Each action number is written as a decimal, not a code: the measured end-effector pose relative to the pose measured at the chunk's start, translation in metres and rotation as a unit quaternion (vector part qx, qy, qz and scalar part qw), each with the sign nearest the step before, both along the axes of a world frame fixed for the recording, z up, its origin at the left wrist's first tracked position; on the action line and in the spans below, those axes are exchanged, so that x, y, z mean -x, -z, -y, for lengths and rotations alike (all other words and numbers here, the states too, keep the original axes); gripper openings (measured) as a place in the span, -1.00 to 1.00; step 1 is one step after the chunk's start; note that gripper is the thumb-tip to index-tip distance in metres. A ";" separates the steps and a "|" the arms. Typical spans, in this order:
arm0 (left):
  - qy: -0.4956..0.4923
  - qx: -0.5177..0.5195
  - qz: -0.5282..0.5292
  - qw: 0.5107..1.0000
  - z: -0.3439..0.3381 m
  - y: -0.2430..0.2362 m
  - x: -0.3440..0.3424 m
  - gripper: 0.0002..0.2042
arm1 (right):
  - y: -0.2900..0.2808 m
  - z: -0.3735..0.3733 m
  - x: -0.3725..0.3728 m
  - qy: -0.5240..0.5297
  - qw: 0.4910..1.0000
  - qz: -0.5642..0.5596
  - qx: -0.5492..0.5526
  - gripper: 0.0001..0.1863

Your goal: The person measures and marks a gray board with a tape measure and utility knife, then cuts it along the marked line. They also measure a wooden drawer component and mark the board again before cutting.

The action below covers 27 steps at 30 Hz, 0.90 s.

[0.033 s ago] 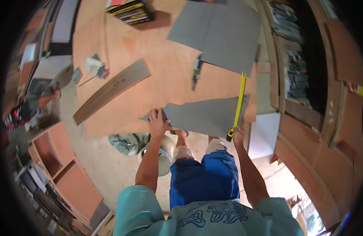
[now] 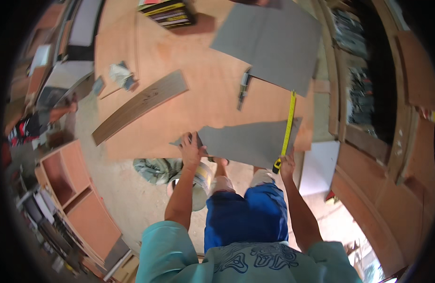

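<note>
A narrow grey sheet with one ragged edge lies along the near side of the wooden tabletop. On its left end rests my left hand, thumb and fingers apart; a small dark patch, unclear whether a loose piece or a fold, shows between them. My right hand is closed on the case of a yellow tape measure at the sheet's near right edge. The pulled-out blade crosses the sheet and reaches the corner of a larger grey sheet farther back.
A dark knife-like tool lies beside the larger sheet. Leftward are a brown wood-grain strip and a crumpled pale wad. A black-and-yellow box stands at the back. A bucket sits under the near edge; another person is at far left.
The whole view has shifted slightly, so the tabletop and its objects sit a little farther right. Both hands keep their places on the sheet and tape measure.
</note>
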<state>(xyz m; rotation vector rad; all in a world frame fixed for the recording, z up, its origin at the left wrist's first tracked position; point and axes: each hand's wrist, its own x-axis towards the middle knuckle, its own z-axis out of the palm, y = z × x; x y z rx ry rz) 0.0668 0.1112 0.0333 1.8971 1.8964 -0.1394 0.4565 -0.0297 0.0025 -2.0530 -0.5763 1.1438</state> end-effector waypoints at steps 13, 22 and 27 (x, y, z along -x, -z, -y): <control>-0.674 0.024 0.410 0.614 0.065 0.053 0.157 -0.42 | -0.003 -0.029 0.191 -0.257 0.959 0.049 -0.109 -0.80; -0.646 0.088 0.368 0.664 0.047 0.041 0.122 -0.75 | -0.083 -0.064 0.185 -0.210 0.962 -0.153 0.089 -0.74; -0.493 0.257 0.390 0.734 0.058 -0.008 0.081 -0.66 | -0.114 -0.050 0.187 -0.172 0.953 -0.201 0.145 -0.69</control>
